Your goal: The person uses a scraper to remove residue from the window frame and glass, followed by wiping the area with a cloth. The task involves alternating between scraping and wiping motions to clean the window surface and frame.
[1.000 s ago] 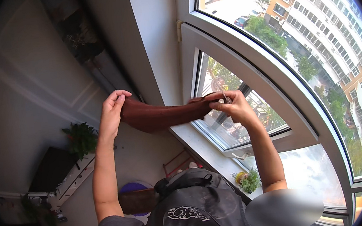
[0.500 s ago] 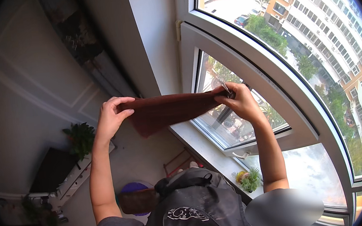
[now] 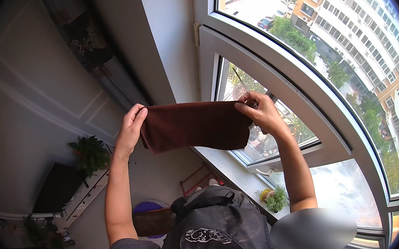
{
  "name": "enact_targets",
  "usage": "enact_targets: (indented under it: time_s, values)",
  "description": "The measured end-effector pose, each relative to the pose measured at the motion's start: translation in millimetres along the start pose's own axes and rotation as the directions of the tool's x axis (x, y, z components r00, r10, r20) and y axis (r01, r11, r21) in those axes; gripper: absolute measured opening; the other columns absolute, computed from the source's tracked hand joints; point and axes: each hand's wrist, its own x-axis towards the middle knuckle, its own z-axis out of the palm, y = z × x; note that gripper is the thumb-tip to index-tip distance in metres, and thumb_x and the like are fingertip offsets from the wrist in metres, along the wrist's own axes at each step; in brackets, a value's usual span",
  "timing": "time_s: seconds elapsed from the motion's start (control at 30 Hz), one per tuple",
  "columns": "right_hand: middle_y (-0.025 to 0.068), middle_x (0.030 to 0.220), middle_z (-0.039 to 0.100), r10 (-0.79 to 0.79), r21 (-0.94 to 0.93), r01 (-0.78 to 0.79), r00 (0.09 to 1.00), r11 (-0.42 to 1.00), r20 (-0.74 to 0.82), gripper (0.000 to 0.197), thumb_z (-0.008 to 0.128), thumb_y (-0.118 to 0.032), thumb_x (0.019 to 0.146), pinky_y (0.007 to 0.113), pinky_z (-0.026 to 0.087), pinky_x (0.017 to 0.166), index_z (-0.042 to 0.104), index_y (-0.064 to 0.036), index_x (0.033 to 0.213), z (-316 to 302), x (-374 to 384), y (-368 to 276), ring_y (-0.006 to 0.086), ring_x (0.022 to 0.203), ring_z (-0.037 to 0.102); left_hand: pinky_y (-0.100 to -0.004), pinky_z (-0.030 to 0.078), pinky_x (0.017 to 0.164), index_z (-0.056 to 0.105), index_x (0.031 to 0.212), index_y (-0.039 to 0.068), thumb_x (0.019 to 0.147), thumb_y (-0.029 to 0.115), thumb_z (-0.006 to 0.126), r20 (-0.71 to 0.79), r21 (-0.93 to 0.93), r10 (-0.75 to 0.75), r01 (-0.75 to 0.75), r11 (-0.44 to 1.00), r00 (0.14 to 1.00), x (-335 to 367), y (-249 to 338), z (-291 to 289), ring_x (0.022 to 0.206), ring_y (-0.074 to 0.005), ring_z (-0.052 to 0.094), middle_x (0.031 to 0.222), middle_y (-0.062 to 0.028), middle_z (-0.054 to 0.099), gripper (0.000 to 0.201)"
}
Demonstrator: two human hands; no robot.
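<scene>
A dark brown cloth [image 3: 195,127] hangs stretched between my two hands in front of the window, its top edge nearly straight and its lower part drooping. My left hand [image 3: 130,131] pinches the upper left corner between thumb and fingers. At the upper right corner, my right hand [image 3: 263,114] grips the cloth the same way. A thin, shiny item shows by the right fingers; I cannot make out what it is. The cloth hides part of the window and sill behind it.
A white-framed window [image 3: 279,72] with a handle [image 3: 265,171] stands on the right. On the sill sits a small potted plant [image 3: 274,198]. Below are a purple round basin [image 3: 146,207] with a brown cloth over it and a reddish frame [image 3: 186,183]. A leafy plant [image 3: 89,155] stands left.
The cloth has dropped open from a narrower, slanting fold to a wider hanging sheet. My left hand has moved right and turned more upright; the right hand has hardly moved.
</scene>
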Motion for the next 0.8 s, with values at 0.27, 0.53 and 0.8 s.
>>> enact_targets:
  time_s: [0.27, 0.53, 0.8]
  values:
    - [0.0068, 0.070, 0.061, 0.244, 0.182, -0.245, 0.969, 0.952, 0.023, 0.025, 0.069, -0.025, 0.086, 0.026, 0.041, 0.043, 0.060, -0.0013, 0.088, 17.1, -8.5, -28.5, 0.0093, 0.054, 0.053, -0.0224, 0.046, 0.080, 0.062, 0.100, -0.002, 0.102, 0.026, 0.047, 0.032, -0.248, -0.042, 0.048, 0.968, 0.999, 3.2, -9.0, 39.4, 0.087, -0.0051, 0.056, 0.096, -0.0007, 0.064, 0.032]
    - [0.0082, 0.097, 0.067, 0.069, 0.316, -0.171, 0.948, 0.933, 0.310, 0.031, 0.049, -0.016, 0.095, 0.025, 0.048, 0.052, 0.060, -0.0008, 0.121, 51.6, -13.8, -48.8, 0.0117, 0.083, 0.066, -0.0236, 0.048, 0.087, 0.059, 0.119, -0.002, 0.094, 0.015, 0.059, 0.232, -0.379, -0.040, 0.128, 0.916, 0.972, -2.3, 21.1, 99.1, 0.098, -0.0093, 0.061, 0.105, -0.0044, 0.066, 0.030]
    - [0.0073, 0.087, 0.063, 0.066, 0.280, -0.136, 0.967, 0.950, 0.246, 0.036, 0.043, -0.029, 0.101, 0.024, 0.043, 0.048, 0.057, -0.0048, 0.122, 46.8, -18.9, -14.4, 0.0105, 0.069, 0.059, -0.0257, 0.049, 0.086, 0.062, 0.113, -0.003, 0.089, 0.002, 0.062, 0.093, -0.385, -0.066, 0.097, 0.918, 0.994, 8.5, -3.2, 95.8, 0.094, -0.0108, 0.062, 0.103, -0.0056, 0.067, 0.024]
